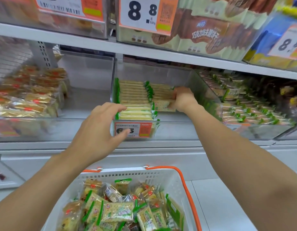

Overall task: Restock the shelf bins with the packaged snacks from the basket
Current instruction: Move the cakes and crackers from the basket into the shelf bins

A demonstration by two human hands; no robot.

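A white basket (176, 184) with orange handles stands below me, full of mixed green and red-gold snack packs (117, 212). In the middle clear shelf bin (206, 90), green-edged cracker packs (136, 97) stand in two rows. My right hand (182, 99) is inside the bin and grips a cracker pack (162, 105) at the front of the right row. My left hand (101, 129) hovers at the bin's front left with fingers spread and relaxed, its fingertips near the front of the left row, holding nothing.
The left bin (87, 124) holds red-gold packs (31, 94) on its left side. The right bin (261, 130) is packed with green-tipped packs (244, 110). An orange price tag (139, 130) hangs on the middle bin's front. The upper shelf (97, 42) with price cards overhangs the bins.
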